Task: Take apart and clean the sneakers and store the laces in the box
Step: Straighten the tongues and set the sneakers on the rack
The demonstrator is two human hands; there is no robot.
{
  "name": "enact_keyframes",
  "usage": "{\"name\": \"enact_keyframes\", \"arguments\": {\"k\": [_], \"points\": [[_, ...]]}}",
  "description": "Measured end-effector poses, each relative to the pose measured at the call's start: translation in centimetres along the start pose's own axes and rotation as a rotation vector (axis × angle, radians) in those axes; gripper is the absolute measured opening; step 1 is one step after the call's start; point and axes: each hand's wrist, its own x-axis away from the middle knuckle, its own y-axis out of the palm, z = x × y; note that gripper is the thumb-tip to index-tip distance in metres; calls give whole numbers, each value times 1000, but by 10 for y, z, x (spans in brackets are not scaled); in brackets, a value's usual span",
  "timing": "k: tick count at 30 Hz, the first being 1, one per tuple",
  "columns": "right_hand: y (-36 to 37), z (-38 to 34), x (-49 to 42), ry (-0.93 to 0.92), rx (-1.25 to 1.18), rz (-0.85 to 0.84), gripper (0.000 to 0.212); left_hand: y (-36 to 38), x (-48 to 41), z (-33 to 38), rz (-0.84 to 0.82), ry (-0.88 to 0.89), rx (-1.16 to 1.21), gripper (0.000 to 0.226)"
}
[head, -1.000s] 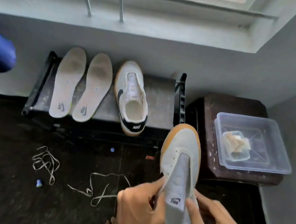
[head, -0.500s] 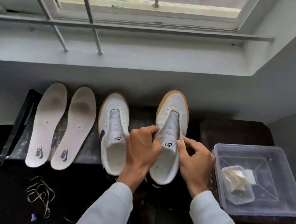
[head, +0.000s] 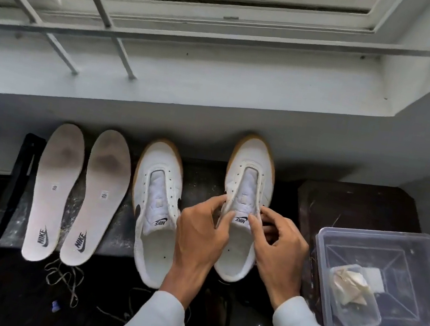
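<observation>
My left hand (head: 200,233) and my right hand (head: 278,253) both have hold of the right-most sneaker (head: 252,165), which stands on the dark worktop (head: 206,178) with its toe toward the wall. My left thumb and fingers pinch the left edge of its opening beside the tongue. My right fingers curl onto the right edge, opposite. The second sneaker (head: 150,251) stands just to the left, and the two insoles (head: 54,194) lie flat side by side further left. Loose laces (head: 62,278) lie on the dark floor (head: 6,299) below the insoles. The clear box (head: 376,232) sits to my right on a dark stool (head: 355,203). In it is a small tub (head: 363,319) with a crumpled cloth (head: 348,287).
</observation>
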Motion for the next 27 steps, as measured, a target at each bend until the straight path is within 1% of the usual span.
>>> {"name": "enact_keyframes", "arguments": {"k": [2, 3, 5, 7, 9, 11, 14, 16, 18, 20, 21, 25, 27], "points": [[-4, -8, 5, -33, 89, 12, 33, -12, 7, -2, 22, -32, 36, 36], [-5, -14, 9, -80, 132, 24, 34, -21, 12, -5, 41, -42, 57, 36], [-2, -31, 18, -209, 138, 26, 30, -42, 21, -12, 104, -27, 68, 33], [8, -47, 27, -333, 100, -37, 29, -63, 29, -24, 177, -25, 37, 33], [24, -59, 34, -401, 91, -139, 30, -77, 33, -42, 232, -75, 11, 37], [42, -66, 40, -412, 103, -221, 31, -83, 34, -60, 227, -134, -18, 42], [69, -72, 46, -406, 199, -312, 39, -87, 32, -78, 157, -207, -38, 53], [81, -73, 48, -358, 293, -367, 45, -87, 30, -84, 123, -231, -48, 59], [89, -74, 48, -292, 380, -405, 42, -88, 29, -87, 104, -246, -64, 62], [96, -73, 49, -271, 462, -416, 27, -88, 27, -87, 108, -260, -92, 58], [99, -72, 49, -258, 479, -418, 23, -88, 26, -87, 122, -265, -100, 53], [106, -66, 47, -198, 423, -355, 22, -86, 24, -88, 175, -197, -153, 20], [107, -64, 48, -186, 403, -311, 23, -83, 23, -90, 199, -158, -187, 13]]}}
